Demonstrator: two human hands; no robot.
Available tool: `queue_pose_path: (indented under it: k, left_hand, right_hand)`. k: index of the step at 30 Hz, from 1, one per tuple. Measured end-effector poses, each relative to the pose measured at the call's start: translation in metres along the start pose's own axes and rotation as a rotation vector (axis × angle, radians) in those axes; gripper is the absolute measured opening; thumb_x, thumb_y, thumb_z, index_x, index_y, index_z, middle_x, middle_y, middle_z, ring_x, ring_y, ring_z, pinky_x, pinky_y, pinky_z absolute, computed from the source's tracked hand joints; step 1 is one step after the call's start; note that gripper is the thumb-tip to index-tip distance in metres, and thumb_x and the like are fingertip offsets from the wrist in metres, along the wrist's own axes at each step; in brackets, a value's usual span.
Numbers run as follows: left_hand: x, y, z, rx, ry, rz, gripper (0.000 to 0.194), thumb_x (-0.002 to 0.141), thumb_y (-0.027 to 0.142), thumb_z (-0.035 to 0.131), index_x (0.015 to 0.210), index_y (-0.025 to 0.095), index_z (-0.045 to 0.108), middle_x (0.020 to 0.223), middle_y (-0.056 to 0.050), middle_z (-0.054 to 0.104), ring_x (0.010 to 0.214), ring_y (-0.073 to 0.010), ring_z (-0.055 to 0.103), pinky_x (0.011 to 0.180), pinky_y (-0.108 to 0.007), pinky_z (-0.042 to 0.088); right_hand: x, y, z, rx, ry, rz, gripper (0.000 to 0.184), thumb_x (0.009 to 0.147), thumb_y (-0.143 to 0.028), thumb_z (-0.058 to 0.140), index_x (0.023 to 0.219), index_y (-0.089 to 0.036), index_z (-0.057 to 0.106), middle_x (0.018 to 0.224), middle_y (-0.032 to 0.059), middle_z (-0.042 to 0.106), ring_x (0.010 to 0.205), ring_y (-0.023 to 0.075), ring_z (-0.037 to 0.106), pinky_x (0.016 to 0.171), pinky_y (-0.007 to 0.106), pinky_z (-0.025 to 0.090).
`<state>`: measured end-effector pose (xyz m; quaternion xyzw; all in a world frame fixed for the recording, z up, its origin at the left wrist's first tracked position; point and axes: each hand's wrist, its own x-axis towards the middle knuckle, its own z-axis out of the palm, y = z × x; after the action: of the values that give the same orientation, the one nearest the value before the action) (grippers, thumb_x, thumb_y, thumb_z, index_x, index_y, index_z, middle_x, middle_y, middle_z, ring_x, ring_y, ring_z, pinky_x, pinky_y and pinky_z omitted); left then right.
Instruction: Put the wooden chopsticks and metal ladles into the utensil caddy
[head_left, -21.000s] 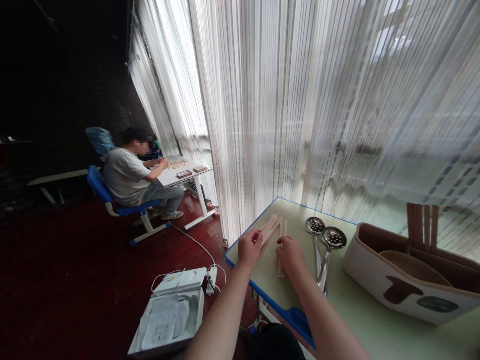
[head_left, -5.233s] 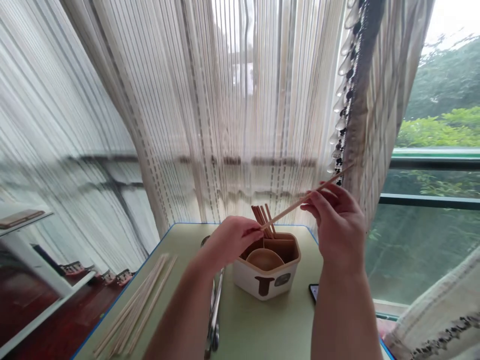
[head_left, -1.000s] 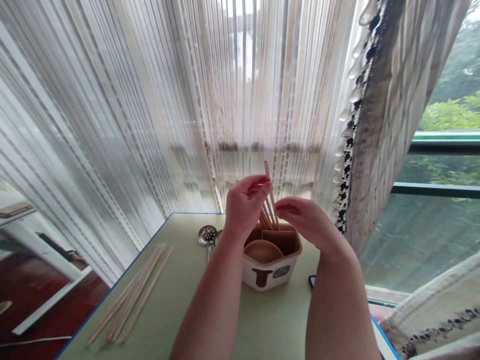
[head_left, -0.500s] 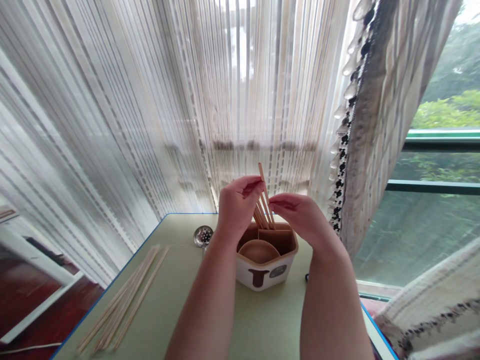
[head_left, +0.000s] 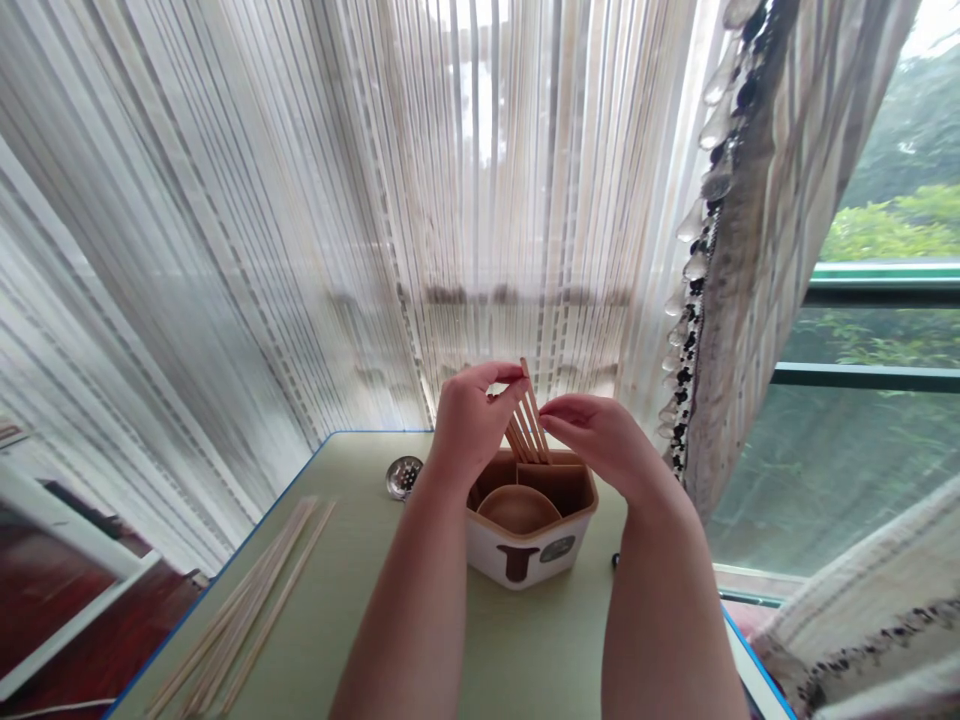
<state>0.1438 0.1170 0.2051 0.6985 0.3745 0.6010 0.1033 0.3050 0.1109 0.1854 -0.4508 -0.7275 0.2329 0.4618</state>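
Both my hands hover over a white utensil holder [head_left: 529, 558] with brown rim and compartments, standing on a pale green table [head_left: 330, 640]. My left hand [head_left: 471, 425] pinches the top of a wooden chopstick [head_left: 530, 408] that stands almost upright in the holder's back compartment among several other chopsticks. My right hand [head_left: 600, 440] is beside it, fingers curled with the fingertips close to the same stick. A round brown cup insert [head_left: 517, 507] fills the holder's front left compartment.
Several loose chopsticks [head_left: 247, 610] lie along the table's left edge. A perforated metal spoon [head_left: 403, 476] lies behind my left forearm. Striped sheer curtains hang behind the table, a beaded drape [head_left: 742, 250] at the right, a window beyond. A dark object [head_left: 615, 560] peeks by my right arm.
The chopstick has slid lower into the holder and now stands with the others. Both hands have come down with it. The view has shifted slightly.
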Motion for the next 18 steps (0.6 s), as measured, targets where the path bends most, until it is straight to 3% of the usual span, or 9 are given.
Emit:
queue_pose_path:
  k: [3, 11, 18]
  left_hand:
    - [0.000, -0.002, 0.001, -0.019, -0.042, -0.023, 0.017, 0.073, 0.029, 0.062, 0.084, 0.019, 0.069, 0.081, -0.006, 0.070, 0.075, -0.0168, 0.064, 0.069, -0.031, 0.052]
    - [0.002, -0.008, 0.002, -0.042, 0.025, -0.023, 0.017, 0.076, 0.031, 0.060, 0.084, 0.020, 0.070, 0.082, -0.005, 0.071, 0.078, -0.0169, 0.064, 0.075, -0.032, 0.050]
    - [0.002, -0.015, 0.008, -0.070, -0.017, -0.049, 0.016, 0.075, 0.029, 0.060, 0.084, 0.020, 0.070, 0.083, -0.005, 0.070, 0.075, -0.0157, 0.064, 0.070, -0.030, 0.050]
  right_hand:
    - [0.001, 0.002, 0.001, 0.003, 0.011, -0.013, 0.020, 0.073, -0.032, 0.058, 0.083, -0.018, 0.069, 0.077, 0.0032, 0.070, 0.071, 0.0168, 0.063, 0.064, 0.026, 0.048]
    - [0.003, 0.009, 0.005, -0.036, -0.075, 0.009, 0.019, 0.073, -0.032, 0.058, 0.081, -0.019, 0.069, 0.075, 0.0030, 0.070, 0.069, 0.0166, 0.063, 0.061, 0.025, 0.047]
    - [0.006, 0.013, 0.006, -0.079, -0.015, 0.002, 0.021, 0.072, -0.034, 0.058, 0.083, -0.019, 0.069, 0.076, 0.0029, 0.070, 0.067, 0.0158, 0.062, 0.062, 0.025, 0.047]
